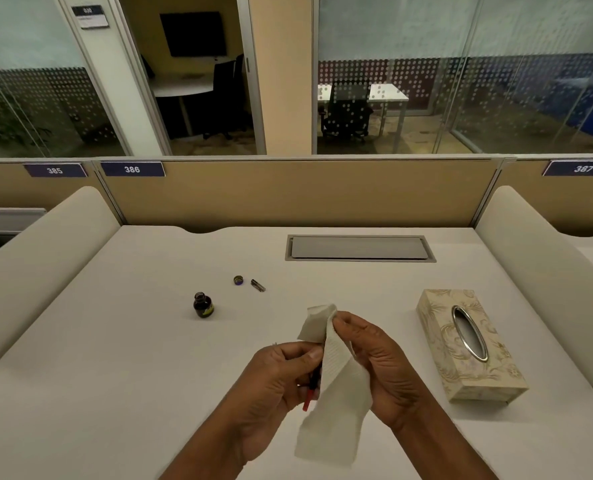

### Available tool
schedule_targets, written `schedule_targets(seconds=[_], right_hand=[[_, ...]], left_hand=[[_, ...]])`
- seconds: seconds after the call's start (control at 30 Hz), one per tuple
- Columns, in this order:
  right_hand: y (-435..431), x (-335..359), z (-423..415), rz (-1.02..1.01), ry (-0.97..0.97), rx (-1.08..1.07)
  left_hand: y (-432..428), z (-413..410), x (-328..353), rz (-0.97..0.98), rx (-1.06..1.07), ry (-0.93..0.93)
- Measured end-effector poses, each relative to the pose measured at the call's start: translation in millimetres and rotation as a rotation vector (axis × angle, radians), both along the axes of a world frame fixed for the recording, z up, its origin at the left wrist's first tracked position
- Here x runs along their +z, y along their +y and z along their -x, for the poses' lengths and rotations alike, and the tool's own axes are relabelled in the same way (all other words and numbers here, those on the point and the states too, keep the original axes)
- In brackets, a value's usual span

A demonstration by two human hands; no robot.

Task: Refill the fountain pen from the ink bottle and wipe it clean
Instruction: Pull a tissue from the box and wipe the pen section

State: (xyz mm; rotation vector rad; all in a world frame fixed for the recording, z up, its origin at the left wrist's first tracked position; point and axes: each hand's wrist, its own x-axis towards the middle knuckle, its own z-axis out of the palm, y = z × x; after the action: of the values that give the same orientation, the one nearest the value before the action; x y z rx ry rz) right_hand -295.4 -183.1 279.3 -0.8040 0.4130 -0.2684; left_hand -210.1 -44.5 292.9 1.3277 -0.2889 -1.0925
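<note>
Wiping looks to be the step in hand: the fountain pen (309,393), dark with a red end showing, sits low in your left hand (274,386), pinched between thumb and curled fingers, its upper part hidden behind the tissue (333,386). Treat the pen as light, rigid and slick, likely wet with ink near the nib, so keep your hold on the barrel and let only the paper touch the inky end. The tissue is soft and limp, draping down past your wrists; your right hand (381,362) is closed on its upper edge with fingertips and thumb. It will likely tear if dragged hard, so fold it round the pen and draw gently.

At about 11 o'clock from your hands, well apart, the ink bottle (203,305) stands open on the desk (115,341); it is small and could tip easily. Its cap (238,280) and a small metal pen part (258,285) lie beyond, near 12. The tissue box (470,344) rests at 3 o'clock.
</note>
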Motion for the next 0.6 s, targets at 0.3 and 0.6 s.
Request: schedule_targets(seconds=[0.3, 0.6], right_hand=[[-2.0, 8.3, -1.5, 0.084, 0.024, -0.090], [-3.1, 5.8, -1.0, 0.135, 0.049, -0.071]], left_hand=[[-4.1, 5.7, -8.7, 0.016, 0.079, -0.215], [-5.6, 9.8, -5.2, 0.005, 0.147, -0.318]])
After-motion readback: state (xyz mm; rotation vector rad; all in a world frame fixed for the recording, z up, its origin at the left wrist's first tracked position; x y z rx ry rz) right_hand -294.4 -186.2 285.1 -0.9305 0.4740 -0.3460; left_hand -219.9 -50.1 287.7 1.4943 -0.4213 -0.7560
